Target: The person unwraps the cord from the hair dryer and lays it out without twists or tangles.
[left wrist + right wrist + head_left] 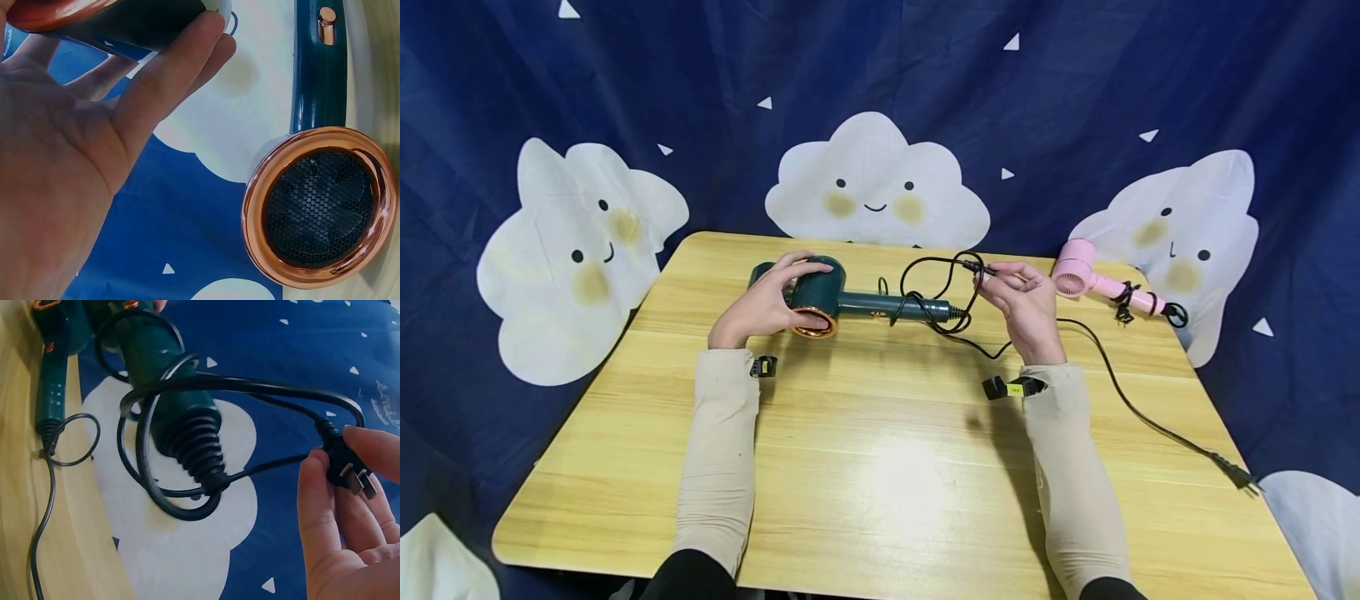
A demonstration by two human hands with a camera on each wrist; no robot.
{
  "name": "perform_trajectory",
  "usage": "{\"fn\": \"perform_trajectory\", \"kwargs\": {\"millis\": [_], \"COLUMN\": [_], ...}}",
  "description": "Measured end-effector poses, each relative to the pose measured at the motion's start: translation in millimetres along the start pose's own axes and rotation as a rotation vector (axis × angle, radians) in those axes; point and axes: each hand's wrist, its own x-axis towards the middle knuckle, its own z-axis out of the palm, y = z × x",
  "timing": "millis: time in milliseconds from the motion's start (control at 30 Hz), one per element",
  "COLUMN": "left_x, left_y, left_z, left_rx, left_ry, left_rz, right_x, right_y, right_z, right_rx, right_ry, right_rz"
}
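My left hand (pixel 763 304) grips the head of a dark green hair dryer (pixel 820 287), thumb by its copper ring. In the right wrist view its handle (pixel 150 356) points toward the camera, black cord loops round the handle's end. My right hand (pixel 1026 308) pinches the cord's two-prong plug (pixel 347 465) between thumb and fingers. A second green hair dryer (pixel 319 75), with a copper-rimmed grille, lies beside the held one in the left wrist view. It also shows in the right wrist view (pixel 53 394), with a small cord loop; in the head view it is mostly hidden.
A pink hair dryer (pixel 1075 271) with its cord bundled lies at the table's back right. A black cord (pixel 1120 396) runs over the wooden table (pixel 850 500) to a plug (pixel 1236 475) near the right edge. Dark blue cloth (pixel 880 58) with white clouds hangs behind.
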Motion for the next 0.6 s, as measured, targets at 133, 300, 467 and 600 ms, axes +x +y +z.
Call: {"fn": "perform_trajectory", "kwargs": {"millis": [133, 300, 467, 600], "left_x": [0.3, 0.5, 0.2, 0.2], "left_y": [-1.6, -3.5, -7.3, -10.0], "left_z": [0.0, -0.1, -0.4, -0.7], "left_rx": [0.003, -0.013, -0.04, -0.065], "left_ry": [-0.001, -0.006, -0.003, 0.009], "left_rz": [-0.007, -0.021, -0.027, -0.027], "right_x": [-3.0, -5.8, -8.5, -9.7], "right_y": [-3.6, -6.8, -11.1, -13.7], "right_z": [4.3, 8.2, 8.8, 7.1], "right_rx": [0.0, 0.025, 0.074, 0.081], "right_ry": [-0.016, -0.046, -0.107, -0.153], "right_rz": [-0.019, -0.033, -0.009, 0.02]}}
